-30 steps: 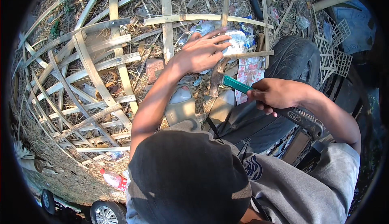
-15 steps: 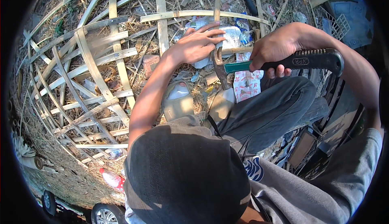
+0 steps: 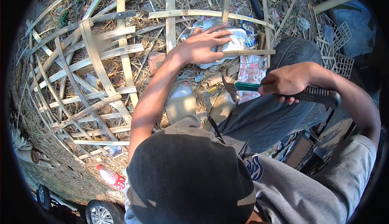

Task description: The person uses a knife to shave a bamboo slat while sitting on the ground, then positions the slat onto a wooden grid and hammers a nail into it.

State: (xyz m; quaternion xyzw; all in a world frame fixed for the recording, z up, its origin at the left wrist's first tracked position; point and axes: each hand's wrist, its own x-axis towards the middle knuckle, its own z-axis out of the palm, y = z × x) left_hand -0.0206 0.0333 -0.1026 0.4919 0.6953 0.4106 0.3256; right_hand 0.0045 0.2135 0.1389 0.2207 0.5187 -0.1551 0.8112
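Note:
My left hand [image 3: 201,46] presses flat, fingers spread, on a horizontal bamboo strip [image 3: 248,53] where it crosses an upright strip [image 3: 225,1]. Both strips belong to a large woven bamboo lattice [image 3: 101,62] lying on straw-covered ground. My right hand [image 3: 288,84] grips a claw hammer by its green and black handle [image 3: 320,95]. The metal hammer head [image 3: 229,87] hangs below the left hand, a little above the ground and apart from the strip. My bent knee in grey trousers [image 3: 263,118] is just under the hammer.
Printed wrappers and plastic litter [image 3: 251,68] lie under the strips. A grey boot [image 3: 180,100] rests beside the lattice. White plastic grid pieces [image 3: 336,48] sit at the right. A red-labelled bottle [image 3: 111,177] and a car wheel [image 3: 99,212] are at lower left.
My right hand lifted the hammer up beside the left hand half a second ago and has now brought it back down. The left hand stayed on the bamboo strip.

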